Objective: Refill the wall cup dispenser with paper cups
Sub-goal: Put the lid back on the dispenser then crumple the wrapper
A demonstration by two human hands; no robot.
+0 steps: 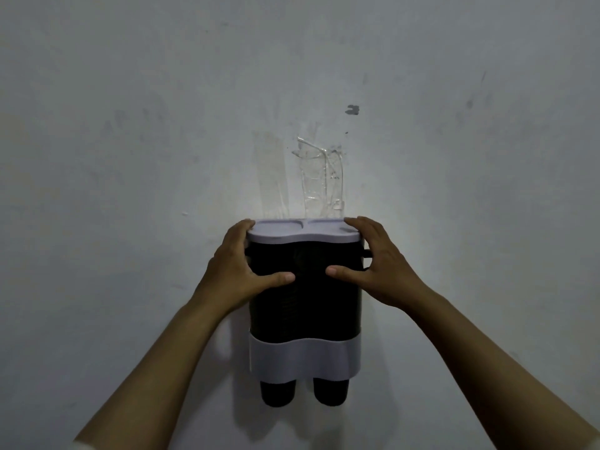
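Hands at the wall-mounted cup dispenser (305, 287), lid (303, 233) still seated.
Left hand (240, 271) and right hand (380, 267) clasp its sides, fingers at the lid's ends, thumbs on the dark front; lifting the lid off seems next.

No readable text, labels, brands or nos. anywhere, incl. on the dispenser (305, 287) or wall (130, 125).

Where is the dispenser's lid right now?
The pale lid sits on top of the dark wall dispenser, centre of the head view, between both hands' fingertips.
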